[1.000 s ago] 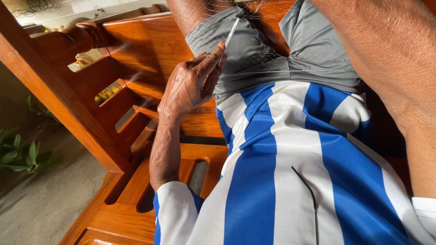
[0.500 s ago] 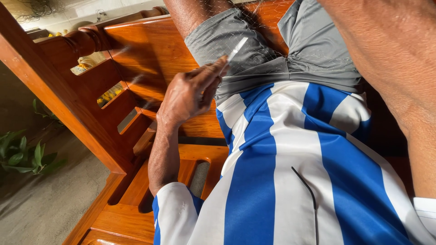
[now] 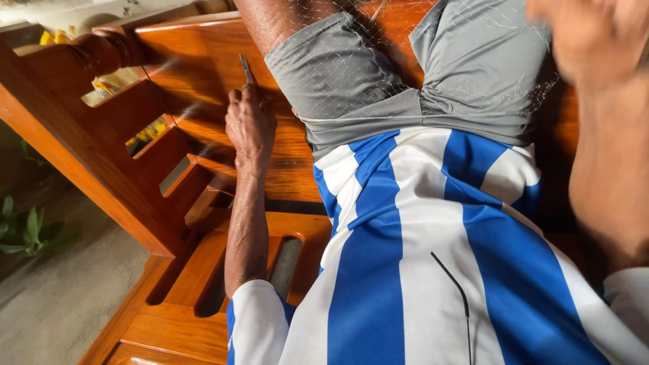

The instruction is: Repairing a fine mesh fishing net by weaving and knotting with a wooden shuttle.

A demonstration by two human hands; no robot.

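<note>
My left hand rests on the wooden bench seat beside my thigh, fingers closed around a thin flat stick-like tool that points away from me. A fine thread net is draped over my grey shorts. My right hand is raised at the upper right, blurred, and I cannot tell whether it holds anything. I wear a blue and white striped shirt.
The bench's wooden armrest and slats stand to the left. Green leaves grow by the concrete floor at the lower left. A thin black cord hangs on my shirt.
My left hand moved down from my lap onto the bench seat, carrying the thin tool. The right arm shifted and the hand now shows blurred at the top right.
</note>
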